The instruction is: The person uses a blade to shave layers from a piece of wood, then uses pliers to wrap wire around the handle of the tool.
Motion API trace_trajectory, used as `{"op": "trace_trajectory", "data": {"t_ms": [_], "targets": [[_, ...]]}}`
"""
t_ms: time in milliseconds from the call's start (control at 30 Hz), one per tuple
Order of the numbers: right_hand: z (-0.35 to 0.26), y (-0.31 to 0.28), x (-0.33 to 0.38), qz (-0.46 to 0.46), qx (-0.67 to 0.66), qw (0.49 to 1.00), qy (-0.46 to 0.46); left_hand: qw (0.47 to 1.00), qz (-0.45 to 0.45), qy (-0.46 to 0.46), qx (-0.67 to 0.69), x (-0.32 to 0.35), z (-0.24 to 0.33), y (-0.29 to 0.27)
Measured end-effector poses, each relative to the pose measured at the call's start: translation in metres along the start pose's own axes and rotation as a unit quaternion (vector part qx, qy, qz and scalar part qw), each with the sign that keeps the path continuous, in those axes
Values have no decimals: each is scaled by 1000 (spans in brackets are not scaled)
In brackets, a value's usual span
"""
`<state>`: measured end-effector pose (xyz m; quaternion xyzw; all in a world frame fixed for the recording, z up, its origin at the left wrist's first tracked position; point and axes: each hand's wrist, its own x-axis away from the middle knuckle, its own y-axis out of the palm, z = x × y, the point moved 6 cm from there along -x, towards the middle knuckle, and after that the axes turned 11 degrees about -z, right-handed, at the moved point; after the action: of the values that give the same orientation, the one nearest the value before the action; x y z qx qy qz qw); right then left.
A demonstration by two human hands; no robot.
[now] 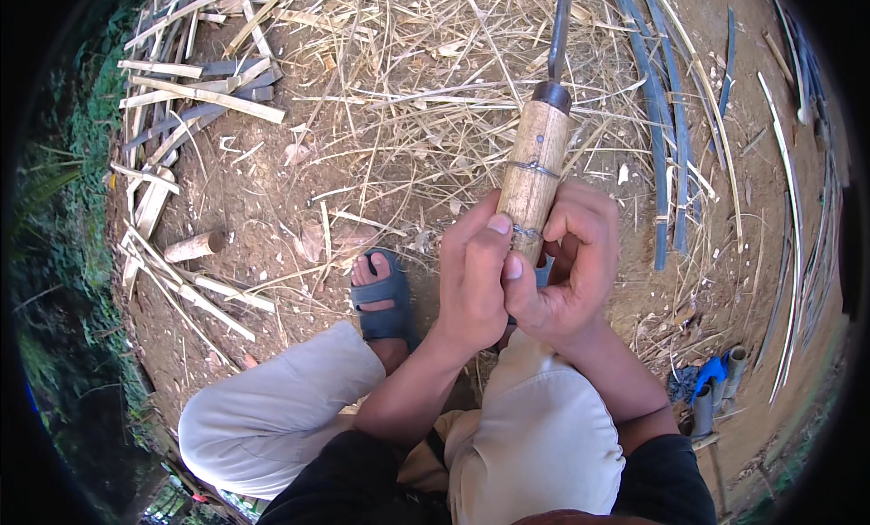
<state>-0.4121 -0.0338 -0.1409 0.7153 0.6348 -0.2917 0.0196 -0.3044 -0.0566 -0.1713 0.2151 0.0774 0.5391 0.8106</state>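
Note:
Both my hands hold a wooden-handled knife (527, 176) in front of my knees. Its thick pale handle has a dark collar at the far end and two wire bands around it. The dark metal blade (559, 36) points away from me, seen nearly edge-on, and its tip lies outside the view. My left hand (476, 276) is closed on the handle's near left side, its thumb at the nearer wire band. My right hand (571, 258) has curled fingers on the right side, its thumb by the handle's butt. The palms hide part of the butt end.
Thin shavings (408, 90) litter the dirt ground ahead. Split strips (204, 95) are heaped at the left, near a short cut stick (194, 247). Long green-grey strips (666, 135) lie at the right. Short tubes with blue cloth (711, 375) stand at the lower right. My sandalled foot (381, 298) is below.

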Motion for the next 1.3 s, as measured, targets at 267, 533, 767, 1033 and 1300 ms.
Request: {"op": "trace_trajectory", "data": {"t_ms": [267,533,767,1033,1300], "targets": [[2,2,2,53,-49,997,4,1000,17,-5,-26,-5,23,9],[-4,-2,-3,1,-19,999,-40,990,-31,-25,-138,-1,24,4],[-12,-8,0,16,3,993,-120,995,-20,16,-93,-8,33,19],[-4,-12,1,56,-41,997,-41,993,-52,-81,71,-7,19,15],[-6,-2,-2,22,-66,997,-22,985,42,-10,165,-4,12,6]]}}
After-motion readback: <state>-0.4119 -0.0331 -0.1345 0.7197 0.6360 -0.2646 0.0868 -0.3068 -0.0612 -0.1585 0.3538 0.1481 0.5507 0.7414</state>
